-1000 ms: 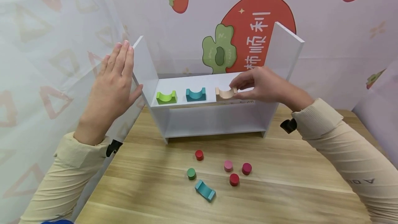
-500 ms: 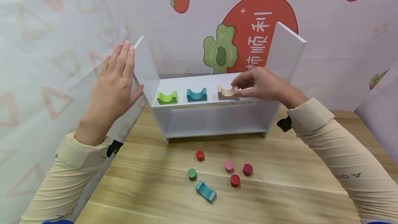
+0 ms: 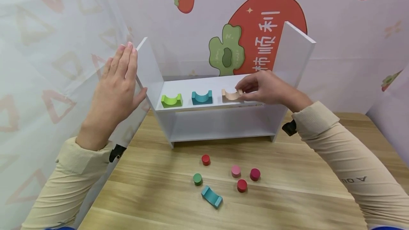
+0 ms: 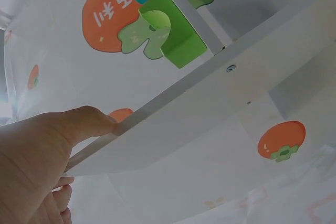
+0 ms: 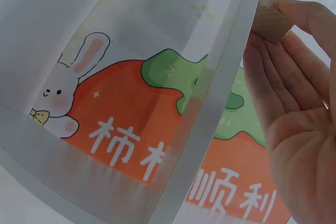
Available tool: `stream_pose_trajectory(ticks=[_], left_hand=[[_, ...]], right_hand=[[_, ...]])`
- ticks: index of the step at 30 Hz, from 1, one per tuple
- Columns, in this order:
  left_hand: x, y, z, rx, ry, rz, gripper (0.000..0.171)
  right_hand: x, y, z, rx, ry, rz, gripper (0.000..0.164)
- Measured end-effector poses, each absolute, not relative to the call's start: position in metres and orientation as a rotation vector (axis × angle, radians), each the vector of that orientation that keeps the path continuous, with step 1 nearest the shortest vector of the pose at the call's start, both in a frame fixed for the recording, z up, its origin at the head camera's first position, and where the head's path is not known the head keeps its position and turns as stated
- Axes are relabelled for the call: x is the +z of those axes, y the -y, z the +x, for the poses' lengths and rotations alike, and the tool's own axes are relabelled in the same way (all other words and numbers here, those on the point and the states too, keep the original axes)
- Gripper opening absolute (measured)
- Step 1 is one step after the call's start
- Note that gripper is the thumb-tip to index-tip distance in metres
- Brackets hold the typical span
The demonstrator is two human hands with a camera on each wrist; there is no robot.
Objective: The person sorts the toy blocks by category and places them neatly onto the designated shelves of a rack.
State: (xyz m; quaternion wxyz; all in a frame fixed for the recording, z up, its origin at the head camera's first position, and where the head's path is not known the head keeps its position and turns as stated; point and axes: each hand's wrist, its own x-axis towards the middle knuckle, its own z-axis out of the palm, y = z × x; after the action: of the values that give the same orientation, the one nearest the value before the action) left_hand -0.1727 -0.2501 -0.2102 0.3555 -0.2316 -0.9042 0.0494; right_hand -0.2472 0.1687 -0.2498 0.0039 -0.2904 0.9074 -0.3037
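On the upper board of a white shelf (image 3: 220,107) stand three U-shaped blocks. The lime-green block (image 3: 172,100) is on the left and the teal block (image 3: 202,97) in the middle. My right hand (image 3: 270,88) pinches the pale wooden block (image 3: 230,96) on the right between thumb and fingers, its hollow facing up. The right wrist view shows that wooden block (image 5: 272,11) partly behind the shelf upright. My left hand (image 3: 115,88) lies along the left side panel with its fingers straight. In the left wrist view its thumb (image 4: 92,121) touches the panel's edge.
On the wooden table (image 3: 143,187) before the shelf lie another teal U-shaped block (image 3: 212,197), a green cylinder (image 3: 197,179) and several red and pink cylinders (image 3: 235,171). The right side panel (image 3: 295,52) rises beside my right hand. A persimmon-printed backdrop (image 3: 198,27) hangs behind.
The wooden block has shifted slightly right and then back left under my right hand, ending on the shelf board. My right forearm has moved a little left. My left hand stays at the panel.
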Motion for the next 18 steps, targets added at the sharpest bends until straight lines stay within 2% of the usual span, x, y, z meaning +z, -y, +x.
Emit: stream_pose_trajectory(ticks=[12,18], left_hand=[[-0.21,0.25,-0.174,0.11,2.348,-0.605,0.102],[-0.209,0.249,-0.175,0.104,2.352,-0.607,0.102]], right_hand=[[-0.246,-0.169,-0.244,-0.883,-2.895,-0.958,0.039],[-0.237,-0.172,-0.232,-0.88,-2.957,-1.023,0.037]])
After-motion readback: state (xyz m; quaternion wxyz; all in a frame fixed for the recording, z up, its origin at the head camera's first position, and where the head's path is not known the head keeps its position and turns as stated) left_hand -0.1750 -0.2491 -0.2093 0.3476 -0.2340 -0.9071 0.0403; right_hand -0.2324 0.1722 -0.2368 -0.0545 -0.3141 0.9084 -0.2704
